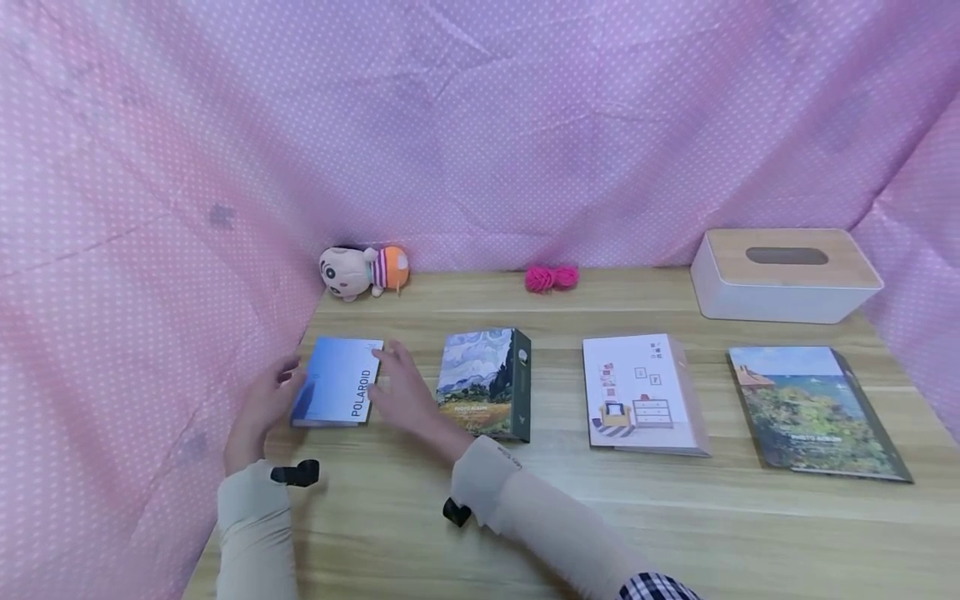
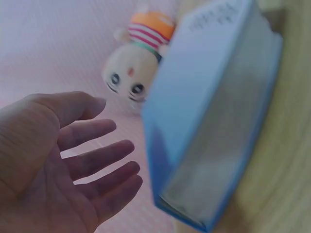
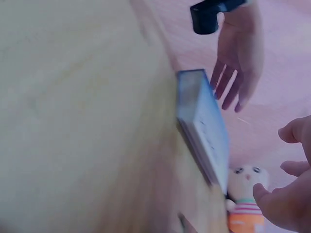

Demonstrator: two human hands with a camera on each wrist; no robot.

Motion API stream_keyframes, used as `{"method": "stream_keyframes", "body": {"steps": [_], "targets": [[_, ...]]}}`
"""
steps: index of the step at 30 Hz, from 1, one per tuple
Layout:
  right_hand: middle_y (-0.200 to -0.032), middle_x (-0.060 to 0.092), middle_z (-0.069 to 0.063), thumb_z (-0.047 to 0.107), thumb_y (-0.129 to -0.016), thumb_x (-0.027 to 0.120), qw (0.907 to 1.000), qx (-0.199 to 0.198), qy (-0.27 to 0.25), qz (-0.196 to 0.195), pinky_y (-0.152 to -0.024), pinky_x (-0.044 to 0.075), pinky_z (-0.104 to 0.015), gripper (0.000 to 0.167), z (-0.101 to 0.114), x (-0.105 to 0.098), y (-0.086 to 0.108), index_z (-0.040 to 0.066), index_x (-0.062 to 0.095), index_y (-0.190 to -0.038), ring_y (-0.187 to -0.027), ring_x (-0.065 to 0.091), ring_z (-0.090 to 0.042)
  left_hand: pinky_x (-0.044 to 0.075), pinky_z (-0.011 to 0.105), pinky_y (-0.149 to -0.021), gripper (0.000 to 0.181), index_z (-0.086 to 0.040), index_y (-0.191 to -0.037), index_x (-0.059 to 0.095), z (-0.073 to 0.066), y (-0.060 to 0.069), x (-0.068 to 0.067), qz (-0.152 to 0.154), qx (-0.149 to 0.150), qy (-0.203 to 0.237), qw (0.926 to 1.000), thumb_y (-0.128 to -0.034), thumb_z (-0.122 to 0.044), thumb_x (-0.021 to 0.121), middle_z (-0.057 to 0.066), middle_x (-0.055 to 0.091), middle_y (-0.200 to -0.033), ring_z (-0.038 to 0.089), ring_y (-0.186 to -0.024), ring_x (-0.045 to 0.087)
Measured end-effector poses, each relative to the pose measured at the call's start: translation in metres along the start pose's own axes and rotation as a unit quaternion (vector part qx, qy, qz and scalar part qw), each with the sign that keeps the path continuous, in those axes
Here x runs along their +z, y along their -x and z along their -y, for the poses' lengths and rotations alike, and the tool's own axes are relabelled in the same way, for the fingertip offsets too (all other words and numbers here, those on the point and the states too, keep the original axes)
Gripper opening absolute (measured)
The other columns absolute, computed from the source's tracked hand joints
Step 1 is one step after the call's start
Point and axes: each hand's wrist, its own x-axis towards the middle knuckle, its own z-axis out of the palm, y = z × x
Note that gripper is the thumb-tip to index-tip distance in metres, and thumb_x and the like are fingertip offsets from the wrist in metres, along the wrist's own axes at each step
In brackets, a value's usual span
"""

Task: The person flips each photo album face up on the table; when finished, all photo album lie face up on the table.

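A blue album marked POLAROID (image 1: 337,382) lies flat at the table's left end. Beside its left edge is my left hand (image 1: 266,408), fingers relaxed and spread; the left wrist view shows a gap between that hand (image 2: 73,160) and the blue album (image 2: 194,107). My right hand (image 1: 408,396) is at the album's right edge, fingers apart and loosely bent, holding nothing. In the right wrist view the right hand (image 3: 289,182) appears at the right border, away from the album (image 3: 211,133); whether a fingertip touches it I cannot tell.
Right of the hands lie a landscape-painting album (image 1: 480,379), a white album (image 1: 637,396) and a garden-painting album (image 1: 813,408). Along the back are a plush doll (image 1: 363,271), pink yarn (image 1: 551,278) and a wood-topped tissue box (image 1: 783,279). Pink dotted cloth (image 1: 480,133) hangs behind and at both sides.
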Motion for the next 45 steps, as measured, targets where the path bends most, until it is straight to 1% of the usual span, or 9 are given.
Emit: {"method": "stream_keyframes", "body": {"steps": [6,15,20,25,31,33,36,40,45], "targets": [[-0.158,0.022,-0.005,0.015,-0.089,0.059,0.9978,-0.011,-0.040,-0.050,-0.107,0.040,-0.044,0.054,-0.008,-0.036,0.014,0.016,0.045,-0.142,-0.136,0.039,-0.026,0.036,0.059,-0.103,0.051,0.004,-0.141,0.041,-0.025,0.006,0.004,-0.073,0.056,-0.004,0.9958,-0.1018,-0.030,0.042,0.029,0.042,-0.142,0.048,-0.128,0.041],[-0.154,0.027,-0.012,0.012,-0.089,0.058,0.9932,-0.015,-0.042,-0.108,-0.101,0.044,-0.047,0.049,-0.036,-0.085,0.043,0.009,0.049,-0.138,-0.137,0.036,-0.029,0.041,0.055,-0.102,0.043,0.007,-0.135,0.047,-0.056,0.007,0.028,-0.082,0.123,0.007,0.9890,-0.1005,-0.020,0.047,0.030,0.047,-0.135,0.045,-0.121,0.049],[-0.153,0.027,-0.017,0.012,-0.089,0.060,0.9904,0.021,-0.028,-0.134,-0.107,0.037,-0.051,0.050,-0.062,-0.101,0.060,0.005,0.048,-0.138,-0.138,0.033,-0.033,0.042,0.053,-0.102,0.045,0.004,-0.136,0.047,-0.067,0.005,0.049,-0.044,0.140,0.014,0.9891,-0.1010,-0.024,0.047,0.027,0.048,-0.136,0.042,-0.121,0.051],[-0.154,0.025,-0.018,0.015,-0.089,0.061,0.9869,0.094,-0.030,-0.128,-0.111,0.032,-0.051,0.060,-0.091,-0.106,0.076,0.006,0.039,-0.144,-0.139,0.031,-0.035,0.044,0.053,-0.100,0.051,-0.005,-0.141,0.044,-0.076,0.006,0.072,0.036,0.123,0.018,0.9916,-0.0999,-0.033,0.049,0.021,0.049,-0.139,0.038,-0.121,0.052],[-0.153,0.027,-0.018,0.028,-0.090,0.063,0.9817,0.134,-0.033,-0.132,-0.111,0.031,-0.052,0.066,-0.113,-0.107,0.091,0.006,0.036,-0.146,-0.138,0.032,-0.037,0.047,0.048,-0.098,0.054,-0.002,-0.144,0.038,-0.087,0.005,0.106,0.145,0.129,0.043,0.9801,-0.0982,-0.025,0.054,0.021,0.052,-0.136,0.037,-0.121,0.053],[-0.154,0.028,-0.018,0.031,-0.090,0.062,0.9818,0.133,-0.032,-0.131,-0.112,0.029,-0.053,0.066,-0.116,-0.107,0.093,0.006,0.037,-0.146,-0.139,0.031,-0.038,0.047,0.047,-0.098,0.054,0.000,-0.144,0.038,-0.091,0.005,0.118,0.165,0.127,0.057,0.9765,-0.0970,-0.021,0.056,0.020,0.053,-0.135,0.037,-0.120,0.054],[-0.154,0.028,-0.017,0.032,-0.091,0.061,0.9836,0.130,-0.027,-0.123,-0.112,0.028,-0.054,0.065,-0.118,-0.107,0.094,0.005,0.037,-0.146,-0.140,0.030,-0.038,0.049,0.044,-0.097,0.053,0.002,-0.141,0.042,-0.097,0.003,0.132,0.165,0.127,0.059,0.9763,-0.0947,-0.016,0.059,0.019,0.057,-0.130,0.034,-0.115,0.058],[-0.155,0.028,-0.016,0.030,-0.092,0.061,0.9827,0.140,-0.040,-0.115,-0.114,0.027,-0.052,0.065,-0.116,-0.109,0.095,0.007,0.036,-0.147,-0.141,0.028,-0.036,0.053,0.039,-0.087,0.047,0.003,-0.135,0.050,-0.104,0.001,0.143,0.138,0.132,0.040,0.9807,-0.0912,-0.010,0.063,0.016,0.063,-0.117,0.027,-0.103,0.061],[-0.153,0.031,-0.016,0.022,-0.091,0.063,0.9721,0.156,-0.124,-0.124,-0.112,0.030,-0.050,0.064,-0.112,-0.111,0.095,0.007,0.037,-0.147,-0.138,0.033,-0.037,0.053,0.036,-0.084,0.044,0.003,-0.130,0.054,-0.110,-0.002,0.147,0.129,0.123,0.045,0.9831,-0.0895,-0.008,0.065,0.014,0.065,-0.110,0.024,-0.099,0.061]]}}
